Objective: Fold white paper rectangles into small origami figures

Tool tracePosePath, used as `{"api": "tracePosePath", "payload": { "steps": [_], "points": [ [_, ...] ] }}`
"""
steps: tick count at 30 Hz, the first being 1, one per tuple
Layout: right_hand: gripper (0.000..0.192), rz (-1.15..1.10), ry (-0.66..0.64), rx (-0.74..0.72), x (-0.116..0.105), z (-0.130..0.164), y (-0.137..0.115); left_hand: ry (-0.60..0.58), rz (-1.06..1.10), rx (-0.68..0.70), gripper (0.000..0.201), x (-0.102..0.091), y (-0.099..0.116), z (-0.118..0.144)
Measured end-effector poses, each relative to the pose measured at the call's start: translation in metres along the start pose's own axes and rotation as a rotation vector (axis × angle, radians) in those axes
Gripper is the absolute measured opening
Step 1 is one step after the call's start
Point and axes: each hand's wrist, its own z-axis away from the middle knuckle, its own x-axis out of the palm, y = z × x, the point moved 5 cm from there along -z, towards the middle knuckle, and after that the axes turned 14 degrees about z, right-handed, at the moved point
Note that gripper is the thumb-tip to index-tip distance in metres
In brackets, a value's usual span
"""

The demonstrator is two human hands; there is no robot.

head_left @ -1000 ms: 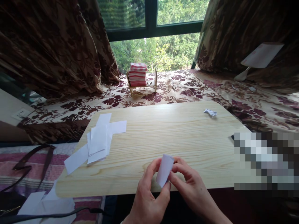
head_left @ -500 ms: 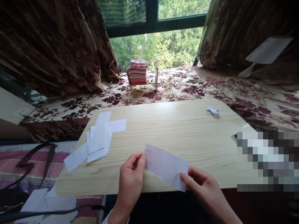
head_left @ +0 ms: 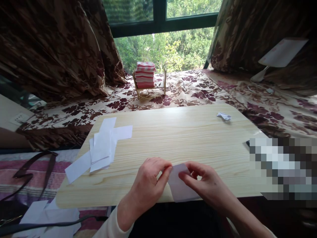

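Item: paper slip [head_left: 180, 188], white, folded over, held at the near edge of the board [head_left: 178, 138], a little right of its middle and partly overhanging that edge.

Left hand [head_left: 148, 183]: we reached in from below the near edge, forearm in a pale sleeve [head_left: 109, 228], wrist bent inward. Fingers curled, thumb and forefinger pinched narrow on the slip's upper left corner.

Right hand [head_left: 205, 185]: we brought it in from the lower right, palm down, knuckles raised. Forefinger and thumb closed on the slip's top edge, just beside the left fingertips; the remaining fingers were tucked under.

Both hands were close together, nearly touching over the slip.

Other stock on the board: a loose pile of slips [head_left: 101, 148] at the left edge, several overlapping, one hanging past the near left corner; a small crumpled scrap [head_left: 224, 116] near the far right corner, well apart from our hands.

Off the board: more sheets [head_left: 47, 215] below the near left corner, with a dark strap [head_left: 34, 165] beside them; a striped stack [head_left: 144, 74] on a small wooden rack beyond the far edge.
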Motion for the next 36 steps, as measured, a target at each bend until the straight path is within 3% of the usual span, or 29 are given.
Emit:
{"api": "tracePosePath", "payload": {
  "steps": [2,4,6,9,12,16,22,25,30,36],
  "points": [
    [0.022,-0.124,-0.032,0.062,0.006,-0.002,0.004,0.121,0.059,-0.128,0.016,-0.002,-0.007,0.005],
    [0.027,-0.256,0.021,0.130,0.010,-0.001,0.014,0.178,0.178,-0.309,0.031,0.000,-0.018,0.014],
    [0.031,-0.334,0.056,0.189,0.014,0.002,0.023,0.131,0.293,-0.449,0.045,0.008,-0.026,0.025],
    [0.030,-0.311,0.026,0.202,0.016,0.005,0.030,0.061,0.287,-0.512,0.048,0.015,-0.029,0.036],
    [0.023,-0.132,0.017,0.107,0.007,0.003,0.025,-0.019,0.105,-0.449,0.041,0.016,-0.027,0.035],
    [0.020,0.160,0.010,-0.029,0.000,-0.004,0.016,-0.104,-0.183,-0.260,0.042,0.016,-0.025,0.029],
    [0.015,0.314,0.053,-0.158,0.008,-0.004,0.013,0.104,-0.531,0.200,0.030,0.020,-0.008,0.044],
    [0.015,0.317,0.078,-0.184,0.011,-0.002,0.014,0.061,-0.499,0.405,0.025,0.033,-0.003,0.061],
    [0.018,0.386,0.111,-0.283,0.010,0.000,0.010,-0.131,-0.595,0.349,0.040,0.045,-0.022,0.075],
    [0.022,0.642,0.146,-0.480,0.013,0.011,-0.003,-0.207,-0.655,0.293,0.041,0.043,-0.024,0.073]
  ]
}}
